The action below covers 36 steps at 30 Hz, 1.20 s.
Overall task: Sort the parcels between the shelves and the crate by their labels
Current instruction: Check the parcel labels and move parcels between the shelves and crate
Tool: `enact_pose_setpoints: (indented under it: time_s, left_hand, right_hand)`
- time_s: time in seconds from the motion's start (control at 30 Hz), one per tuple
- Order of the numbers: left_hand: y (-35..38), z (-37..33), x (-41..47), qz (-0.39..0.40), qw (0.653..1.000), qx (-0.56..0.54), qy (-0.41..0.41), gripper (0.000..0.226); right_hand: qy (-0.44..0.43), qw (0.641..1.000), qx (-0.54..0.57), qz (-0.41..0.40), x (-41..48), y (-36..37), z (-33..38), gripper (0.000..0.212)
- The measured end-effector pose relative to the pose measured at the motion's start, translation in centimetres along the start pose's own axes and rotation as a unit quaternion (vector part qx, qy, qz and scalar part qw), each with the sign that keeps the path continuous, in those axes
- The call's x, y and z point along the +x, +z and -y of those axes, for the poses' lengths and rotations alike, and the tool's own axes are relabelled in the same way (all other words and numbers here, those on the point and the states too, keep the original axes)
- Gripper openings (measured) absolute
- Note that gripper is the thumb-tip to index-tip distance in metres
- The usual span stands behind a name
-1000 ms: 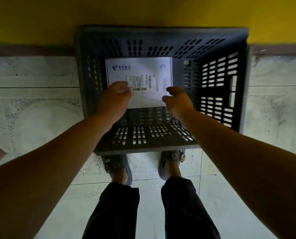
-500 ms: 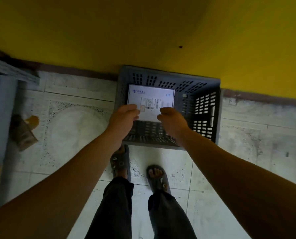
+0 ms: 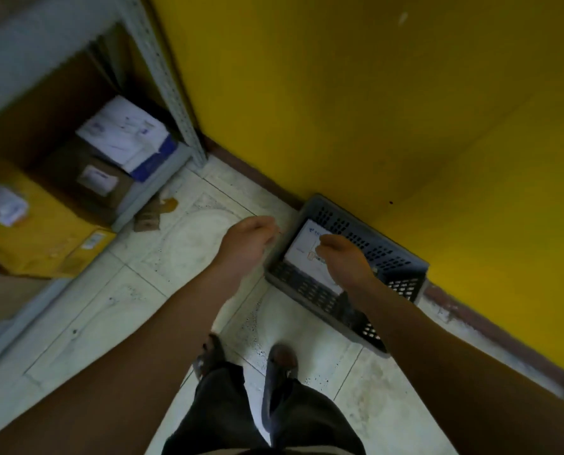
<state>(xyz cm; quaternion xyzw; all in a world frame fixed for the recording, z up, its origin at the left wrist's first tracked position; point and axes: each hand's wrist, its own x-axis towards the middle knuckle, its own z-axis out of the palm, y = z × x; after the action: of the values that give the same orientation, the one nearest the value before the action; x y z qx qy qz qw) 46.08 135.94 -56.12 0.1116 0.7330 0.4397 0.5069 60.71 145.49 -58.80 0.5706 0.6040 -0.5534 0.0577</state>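
Where white parcel lies in crate, blue logo, lettering blurred.

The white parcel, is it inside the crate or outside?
Inside. The white parcel lies flat within the walls of the grey crate, partly hidden by the right hand.

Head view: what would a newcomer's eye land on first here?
The bright yellow wall fills the upper right, with a grey slotted crate on the floor against it holding a white labelled parcel. The right hand is over the parcel; the left hand, empty, is beside the crate. At left, metal shelves hold stacked parcels.
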Motion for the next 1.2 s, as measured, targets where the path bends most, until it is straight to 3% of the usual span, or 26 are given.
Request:
enact_pose_setpoints:
  time_s: [0.1,0.63,0.8,1.2]
  left_hand:
    - [-3.4,-1.2,-3.7,-0.037,0.999,-0.028,0.011,0.029]
    - [-27.0,1.2,-25.1,-0.237,0.952,-0.159,0.110,0.019]
    - [-35.0,3.0,-32.9,-0.296,0.921,-0.201,0.150,0.019]
    - [-47.6,5.1,-44.9,-0.400,0.865,-0.219,0.209,0.020]
  right_hand:
    - [-0.036,0.999,-0.021,0.022,-3.1,1.8,3.0,0.040]
    - [-0.199,0.971,-0.011,0.129,-21.7,21.4,19.5,0.030]
    - [-0.290,0.940,-0.037,0.178,-29.4,28.9,23.9,0.018]
    - [-0.409,0.862,-0.087,0.287,-41.6,42.3,31.2,0.029]
